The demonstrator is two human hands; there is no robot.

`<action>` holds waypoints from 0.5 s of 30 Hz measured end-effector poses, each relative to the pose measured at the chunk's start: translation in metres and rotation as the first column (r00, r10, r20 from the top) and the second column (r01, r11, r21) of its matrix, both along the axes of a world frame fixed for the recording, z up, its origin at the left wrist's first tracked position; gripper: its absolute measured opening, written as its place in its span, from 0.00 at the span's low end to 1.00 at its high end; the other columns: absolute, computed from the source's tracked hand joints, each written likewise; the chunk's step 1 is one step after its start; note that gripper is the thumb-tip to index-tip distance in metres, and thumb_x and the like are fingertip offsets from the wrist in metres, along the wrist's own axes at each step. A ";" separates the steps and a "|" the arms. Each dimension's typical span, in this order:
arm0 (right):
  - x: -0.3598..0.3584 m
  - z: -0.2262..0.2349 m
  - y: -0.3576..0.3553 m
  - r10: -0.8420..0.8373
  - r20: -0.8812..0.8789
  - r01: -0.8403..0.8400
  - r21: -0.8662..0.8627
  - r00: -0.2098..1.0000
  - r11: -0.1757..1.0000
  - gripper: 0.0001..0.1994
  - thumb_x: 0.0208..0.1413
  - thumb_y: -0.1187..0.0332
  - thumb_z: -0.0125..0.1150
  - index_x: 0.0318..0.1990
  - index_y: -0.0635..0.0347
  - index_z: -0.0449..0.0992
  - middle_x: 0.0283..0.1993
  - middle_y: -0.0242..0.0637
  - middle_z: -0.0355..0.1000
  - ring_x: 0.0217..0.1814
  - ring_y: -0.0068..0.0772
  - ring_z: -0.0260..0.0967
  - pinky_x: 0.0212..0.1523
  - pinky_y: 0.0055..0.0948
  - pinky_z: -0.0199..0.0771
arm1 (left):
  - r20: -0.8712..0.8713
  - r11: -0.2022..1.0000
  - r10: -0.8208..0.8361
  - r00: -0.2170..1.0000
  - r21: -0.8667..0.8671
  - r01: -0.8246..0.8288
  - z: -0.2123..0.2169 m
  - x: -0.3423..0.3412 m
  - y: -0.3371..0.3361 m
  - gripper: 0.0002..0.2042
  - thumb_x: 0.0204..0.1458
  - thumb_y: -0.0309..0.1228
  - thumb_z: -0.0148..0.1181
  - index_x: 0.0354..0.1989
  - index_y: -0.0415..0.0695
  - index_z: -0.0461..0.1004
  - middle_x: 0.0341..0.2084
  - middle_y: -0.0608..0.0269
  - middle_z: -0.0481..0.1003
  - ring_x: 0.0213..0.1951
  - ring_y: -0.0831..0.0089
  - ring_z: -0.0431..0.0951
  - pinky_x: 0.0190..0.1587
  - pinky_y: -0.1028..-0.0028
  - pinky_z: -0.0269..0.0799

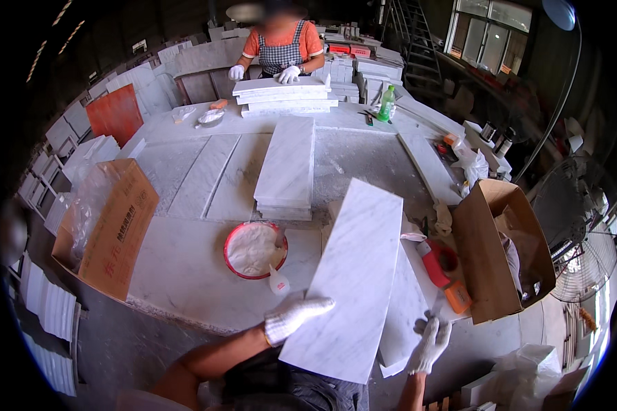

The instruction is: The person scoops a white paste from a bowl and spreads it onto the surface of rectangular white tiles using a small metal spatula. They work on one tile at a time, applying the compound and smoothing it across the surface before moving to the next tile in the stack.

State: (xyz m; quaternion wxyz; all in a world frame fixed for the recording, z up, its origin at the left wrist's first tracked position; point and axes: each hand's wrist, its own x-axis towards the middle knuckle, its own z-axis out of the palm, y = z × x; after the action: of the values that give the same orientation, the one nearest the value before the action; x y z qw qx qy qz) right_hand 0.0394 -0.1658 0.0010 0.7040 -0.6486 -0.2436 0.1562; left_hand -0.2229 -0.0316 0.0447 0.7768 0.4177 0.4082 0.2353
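Currently, head view: pale veined slab (353,274) leans over the near edge of the worktable (185,274), lower end by the person's lap, partly covering a second slab (406,305).
Slab support: tilt probably lets the body share the weight while one hand steadies the side.
Bowl and bottle: red-rimmed bowl (227,253) of white paste and white bottle (279,282) sit left of the slab, presumably for easy reach.
Left glove: left hand (298,320) clasps the slab's left edge, thumb side over the face.
Right glove: right hand (429,346) is loosely spread, just beside the second slab; contact cannot be told.
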 end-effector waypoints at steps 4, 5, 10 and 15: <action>-0.009 -0.005 0.088 0.135 -0.051 -0.135 0.000 0.990 0.991 0.06 0.67 0.73 0.50 0.44 0.65 0.71 0.39 0.35 0.72 0.34 0.21 0.71 0.37 0.23 0.71 | 0.002 0.970 0.101 0.995 0.221 -0.099 0.029 -0.028 0.063 0.14 0.58 0.35 0.63 0.46 0.38 0.78 0.38 0.66 0.79 0.41 0.79 0.78 0.47 0.75 0.73; -0.007 -0.013 0.110 0.165 -0.056 -0.167 -0.027 0.985 0.986 0.06 0.66 0.73 0.51 0.45 0.65 0.71 0.39 0.34 0.71 0.34 0.21 0.71 0.38 0.23 0.71 | 0.014 0.947 0.100 0.995 0.305 -0.100 0.038 -0.032 0.084 0.14 0.59 0.35 0.62 0.47 0.38 0.78 0.39 0.65 0.79 0.42 0.78 0.78 0.48 0.75 0.73; -0.018 -0.040 0.199 0.152 0.524 -0.031 -0.232 0.838 0.972 0.07 0.62 0.67 0.56 0.43 0.58 0.74 0.36 0.45 0.75 0.37 0.48 0.75 0.41 0.40 0.73 | 0.077 0.962 0.191 0.979 0.182 -0.202 0.056 -0.065 0.198 0.13 0.61 0.32 0.59 0.48 0.36 0.77 0.41 0.63 0.80 0.43 0.77 0.79 0.47 0.75 0.77; -0.018 -0.039 0.231 0.082 0.591 0.116 -0.290 0.802 0.950 0.06 0.62 0.66 0.56 0.40 0.56 0.75 0.34 0.49 0.75 0.37 0.55 0.74 0.39 0.44 0.73 | -0.013 0.925 0.204 0.979 0.329 -0.189 0.022 -0.106 0.313 0.15 0.58 0.34 0.61 0.49 0.38 0.77 0.40 0.63 0.80 0.41 0.77 0.79 0.46 0.74 0.77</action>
State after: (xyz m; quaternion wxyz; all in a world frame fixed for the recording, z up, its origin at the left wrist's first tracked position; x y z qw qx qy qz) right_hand 0.0211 0.0654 -0.0375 0.4813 -0.7696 -0.4188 -0.0257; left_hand -0.3285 0.2816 0.0662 0.6596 0.5029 0.4217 0.3664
